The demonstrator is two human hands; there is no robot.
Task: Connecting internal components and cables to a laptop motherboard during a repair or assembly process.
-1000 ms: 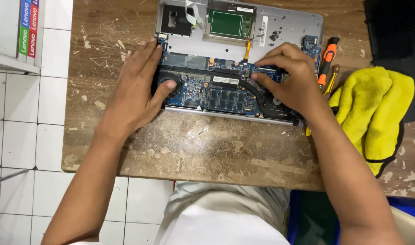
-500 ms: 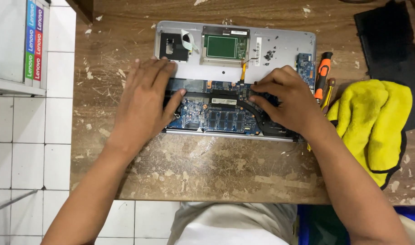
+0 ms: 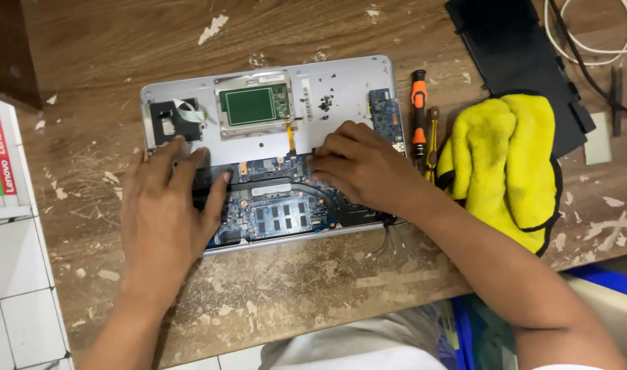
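Head view: an opened laptop chassis lies on the worn wooden workbench, its long axis running left to right, with the blue motherboard in the half nearer the person. The left hand rests flat on the board's left end, fingers spread and pointing away, gripping nothing. The right hand sits over the board's right part, fingers curled and pressing down by the copper heat pipe; whether they pinch anything cannot be told. Both hands touch the board. An orange screwdriver and a yellow cloth lie just right of the chassis. Compared with half a second ago, both hands keep their places on the board, while the whole scene sits lower in the picture.
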